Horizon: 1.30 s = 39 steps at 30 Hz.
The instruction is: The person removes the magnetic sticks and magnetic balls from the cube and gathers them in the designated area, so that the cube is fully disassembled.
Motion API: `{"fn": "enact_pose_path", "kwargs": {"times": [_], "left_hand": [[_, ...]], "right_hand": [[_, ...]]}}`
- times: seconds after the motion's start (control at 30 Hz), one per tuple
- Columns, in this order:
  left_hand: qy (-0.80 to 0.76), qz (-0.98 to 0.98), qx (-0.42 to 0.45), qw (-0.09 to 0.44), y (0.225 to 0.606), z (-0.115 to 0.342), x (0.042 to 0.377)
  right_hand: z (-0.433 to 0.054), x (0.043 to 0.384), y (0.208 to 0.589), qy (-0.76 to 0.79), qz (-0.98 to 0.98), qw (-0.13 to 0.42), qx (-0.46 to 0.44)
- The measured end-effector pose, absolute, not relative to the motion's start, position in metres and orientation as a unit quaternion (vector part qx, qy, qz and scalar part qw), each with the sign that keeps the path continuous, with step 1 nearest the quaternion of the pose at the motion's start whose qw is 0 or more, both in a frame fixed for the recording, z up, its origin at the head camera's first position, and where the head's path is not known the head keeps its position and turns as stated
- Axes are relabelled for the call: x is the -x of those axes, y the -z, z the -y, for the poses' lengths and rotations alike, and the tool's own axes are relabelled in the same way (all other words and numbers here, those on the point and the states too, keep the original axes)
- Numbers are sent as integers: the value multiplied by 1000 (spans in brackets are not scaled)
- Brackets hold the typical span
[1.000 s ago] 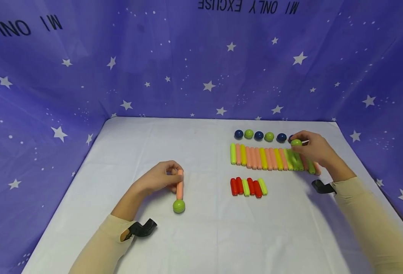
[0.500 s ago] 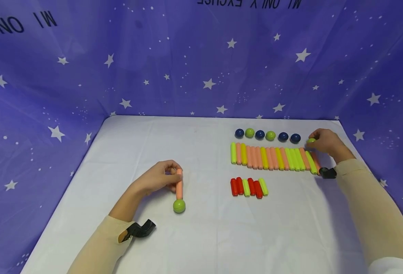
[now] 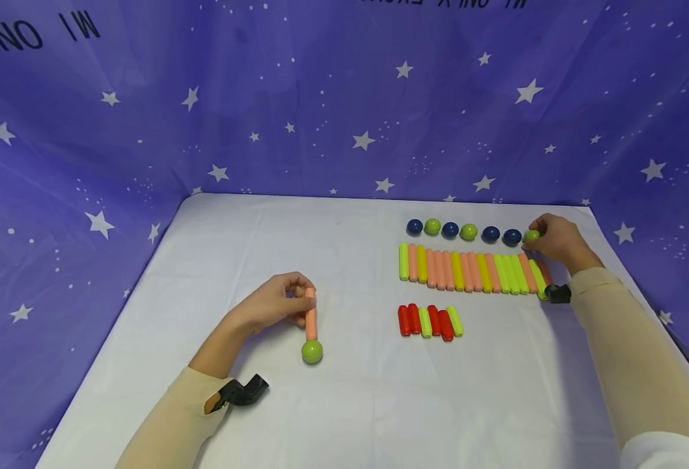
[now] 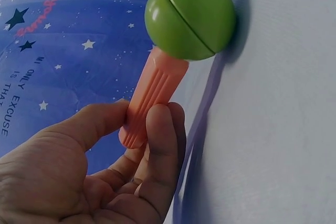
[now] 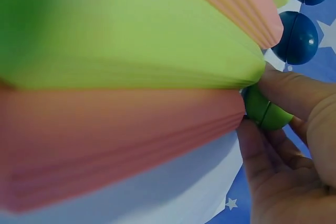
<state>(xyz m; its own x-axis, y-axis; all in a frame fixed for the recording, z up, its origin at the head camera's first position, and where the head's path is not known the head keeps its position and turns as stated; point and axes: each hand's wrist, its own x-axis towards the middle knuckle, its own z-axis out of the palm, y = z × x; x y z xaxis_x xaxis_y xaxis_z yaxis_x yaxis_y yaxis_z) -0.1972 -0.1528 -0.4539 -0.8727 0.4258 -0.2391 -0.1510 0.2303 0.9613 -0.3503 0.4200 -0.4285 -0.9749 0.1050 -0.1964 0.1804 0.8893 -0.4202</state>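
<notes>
My left hand [image 3: 280,301] pinches a salmon-pink ribbed stick [image 4: 152,95] between thumb and fingers. A green ball [image 4: 190,18] is joined to the stick's near end, just over the white table. At the far right, my right hand [image 3: 561,241] pinches another green ball [image 5: 268,109] between thumb and fingertips. That ball stands at the right end of a row of blue and green balls, beside a dark blue ball [image 3: 512,237]. Below my right hand lie a light green stick [image 3: 538,279] and a pink stick [image 5: 121,140], at the end of a long row of sticks.
The long row of pink, yellow and green sticks [image 3: 458,270] lies in front of the balls. Nearer stands a short group of red sticks [image 3: 435,320] and light green ones. A purple star-patterned cloth [image 3: 321,98] rises behind the white table [image 3: 344,417].
My right hand has carried the green ball rightward past the last blue ball, then slightly back beside it. My left hand stays in place with the stick. The head view has shifted slightly.
</notes>
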Motion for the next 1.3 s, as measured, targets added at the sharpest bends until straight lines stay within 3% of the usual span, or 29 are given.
{"fn": "enact_pose_path", "kwargs": {"times": [0.43,0.67,1.0,1.3], "left_hand": [[-653,-721,-59,223,455,152,199],[-670,-709,-47,216,453,151,198],[-655,-714,-103,224,447,154,196],[-653,-699,-162,243,448,151,192]], "right_hand": [[-431,341,432,234,-970,56,-38],[-423,318,417,180,-984,-9,7],[-314,247,391,167,-963,-95,191],[-194,166,403,176,-923,-28,340]]}}
